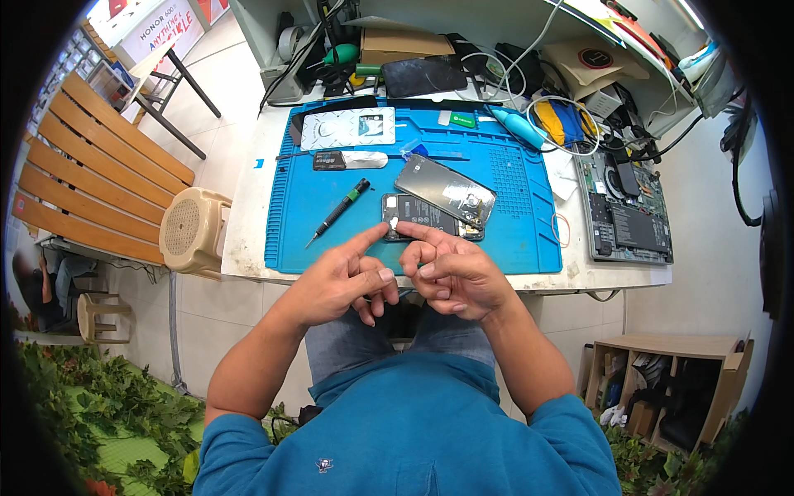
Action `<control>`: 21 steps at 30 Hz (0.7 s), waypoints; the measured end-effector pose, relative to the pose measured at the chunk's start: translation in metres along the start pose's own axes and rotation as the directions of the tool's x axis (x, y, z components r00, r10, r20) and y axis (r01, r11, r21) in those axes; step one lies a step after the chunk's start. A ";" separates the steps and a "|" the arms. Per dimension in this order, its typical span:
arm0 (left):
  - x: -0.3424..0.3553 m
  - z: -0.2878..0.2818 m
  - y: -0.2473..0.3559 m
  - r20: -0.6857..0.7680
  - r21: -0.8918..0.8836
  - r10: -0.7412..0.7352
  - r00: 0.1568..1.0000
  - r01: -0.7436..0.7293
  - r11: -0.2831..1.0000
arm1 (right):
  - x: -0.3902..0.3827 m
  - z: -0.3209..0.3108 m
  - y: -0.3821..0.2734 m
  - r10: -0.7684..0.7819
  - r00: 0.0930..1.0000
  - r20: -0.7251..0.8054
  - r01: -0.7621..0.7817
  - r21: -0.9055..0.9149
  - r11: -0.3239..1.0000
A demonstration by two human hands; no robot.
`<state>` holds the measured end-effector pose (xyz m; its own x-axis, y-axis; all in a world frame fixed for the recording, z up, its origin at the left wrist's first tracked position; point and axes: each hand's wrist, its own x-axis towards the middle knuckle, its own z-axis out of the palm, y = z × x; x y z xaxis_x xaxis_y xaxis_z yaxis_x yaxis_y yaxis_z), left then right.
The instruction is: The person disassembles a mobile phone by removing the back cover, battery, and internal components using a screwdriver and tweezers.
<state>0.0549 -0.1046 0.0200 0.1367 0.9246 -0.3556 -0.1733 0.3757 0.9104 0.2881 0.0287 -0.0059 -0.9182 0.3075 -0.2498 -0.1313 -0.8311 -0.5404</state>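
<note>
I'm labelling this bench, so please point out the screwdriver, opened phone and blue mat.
Screwdriver (341,209), head view: its handle.
Opened phone (418,212), head view: black battery.
Blue mat (517,240), head view: bare part.

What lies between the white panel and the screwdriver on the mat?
A dark rectangular piece, with a pale strip beside it, lies there on the blue mat; the head view shows it.

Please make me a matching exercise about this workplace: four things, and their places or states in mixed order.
1. Screwdriver
2. Opened laptop
3. Nearest stool
4. Left hand

A. Beige, left of the table
B. Index finger extended to the opened phone
C. Lying on the blue mat
D. Right of the mat, insides exposed

Pairs: 1-C, 2-D, 3-A, 4-B
</note>
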 end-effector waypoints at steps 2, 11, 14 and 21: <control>0.000 0.000 0.001 0.015 -0.076 -0.036 0.999 0.037 0.996 | -0.001 -0.002 0.001 -0.009 1.000 -0.002 0.009 0.007 1.000; 0.013 -0.013 -0.008 -0.242 0.347 0.200 0.949 -0.108 0.932 | 0.003 -0.008 0.002 -0.028 1.000 -0.003 0.028 0.063 0.998; 0.025 -0.020 0.007 -0.180 0.781 0.468 0.865 -0.164 0.603 | 0.002 -0.008 0.000 -0.017 1.000 0.004 0.016 0.046 0.999; 0.050 -0.028 0.023 -0.062 0.920 0.419 0.906 -0.111 0.376 | -0.002 0.002 0.004 -0.004 0.999 -0.041 0.002 -0.040 0.999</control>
<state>0.0308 -0.0479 0.0169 -0.0092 0.9989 0.0461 0.8167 -0.0191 0.5768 0.2884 0.0239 -0.0055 -0.9017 0.3294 -0.2801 -0.1183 -0.8109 -0.5731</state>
